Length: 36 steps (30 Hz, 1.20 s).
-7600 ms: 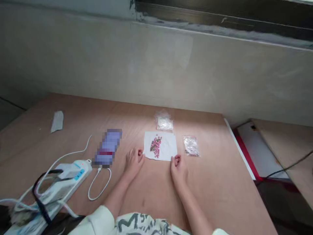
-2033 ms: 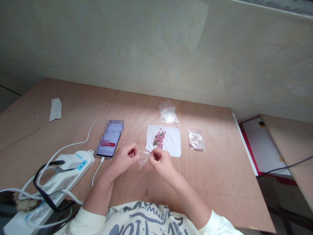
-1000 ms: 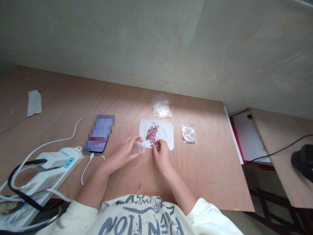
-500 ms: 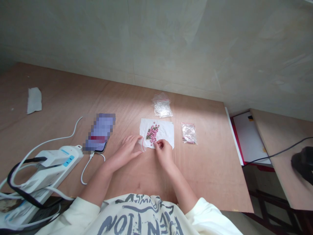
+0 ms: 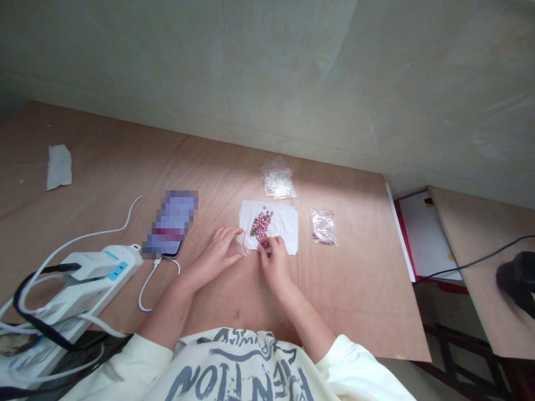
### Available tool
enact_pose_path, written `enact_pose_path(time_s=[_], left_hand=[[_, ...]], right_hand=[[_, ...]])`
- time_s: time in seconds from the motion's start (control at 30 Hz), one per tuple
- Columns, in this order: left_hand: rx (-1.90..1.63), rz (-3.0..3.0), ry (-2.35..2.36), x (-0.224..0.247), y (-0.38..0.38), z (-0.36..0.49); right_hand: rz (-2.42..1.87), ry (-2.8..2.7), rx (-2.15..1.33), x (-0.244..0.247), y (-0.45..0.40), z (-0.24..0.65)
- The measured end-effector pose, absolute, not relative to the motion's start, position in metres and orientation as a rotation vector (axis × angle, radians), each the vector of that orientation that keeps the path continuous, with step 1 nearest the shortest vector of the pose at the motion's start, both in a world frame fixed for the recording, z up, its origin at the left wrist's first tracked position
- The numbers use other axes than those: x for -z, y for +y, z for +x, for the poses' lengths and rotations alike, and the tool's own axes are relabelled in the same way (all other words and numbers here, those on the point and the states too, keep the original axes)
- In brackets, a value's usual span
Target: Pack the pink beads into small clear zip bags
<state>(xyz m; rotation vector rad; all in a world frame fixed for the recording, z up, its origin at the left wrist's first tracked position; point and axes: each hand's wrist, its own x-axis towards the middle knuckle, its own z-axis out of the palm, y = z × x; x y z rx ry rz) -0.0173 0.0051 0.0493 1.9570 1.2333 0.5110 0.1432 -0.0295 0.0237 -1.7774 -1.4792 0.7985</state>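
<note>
Left hand [image 5: 215, 255]: thumb and fingertips set wide, grip clamped across a small clear bag [image 5: 244, 244], one side each. Looks like that span keeps the mouth facing the beads. Bag sits at the paper's near-left corner.

Right hand [image 5: 276, 266]: fingertips bunched low at the near edge of the beads [image 5: 261, 224]. Can't tell if the grip is together on a bead or just touching; the fingers hide it.

Beads are pink with some metallic bits mixed in, heaped on white paper [image 5: 288, 223]. Paper probably there for contrast and to stop rolling. Heap is on its left half, so close to the bag; short reach.

Bag stack [image 5: 279, 184] lies just beyond the paper, out of the hands' way. Filled bag [image 5: 324, 228], some pink at its bottom, lies to the right, apart from the loose beads, likely to avoid mixing. All on the worktop [image 5: 359, 289].
</note>
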Motion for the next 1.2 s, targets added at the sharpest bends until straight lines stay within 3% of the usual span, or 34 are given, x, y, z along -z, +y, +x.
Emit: enact_pose_path(time_s=[0.3,0.5,0.83,0.97,1.2], left_hand=[[-0.409,1.973,1.257,-0.051,0.006,-0.011],[-0.409,2.000,1.256,-0.047,0.006,-0.011],[-0.409,2.013,1.225,-0.041,0.006,-0.007],[-0.438,2.002,1.235,-0.044,0.005,-0.018],[-0.531,1.865,1.448,-0.066,0.000,-0.065]], right_hand=[[-1.636,-1.468,-0.888,-0.039,-0.028,0.136],[-1.804,-1.471,-0.681,-0.023,-0.036,0.147],[-1.657,-1.454,-0.819,-0.038,-0.029,0.139],[-1.697,-1.444,-0.703,-0.038,-0.037,0.131],[-1.753,-1.942,-0.638,-0.033,-0.063,0.082]])
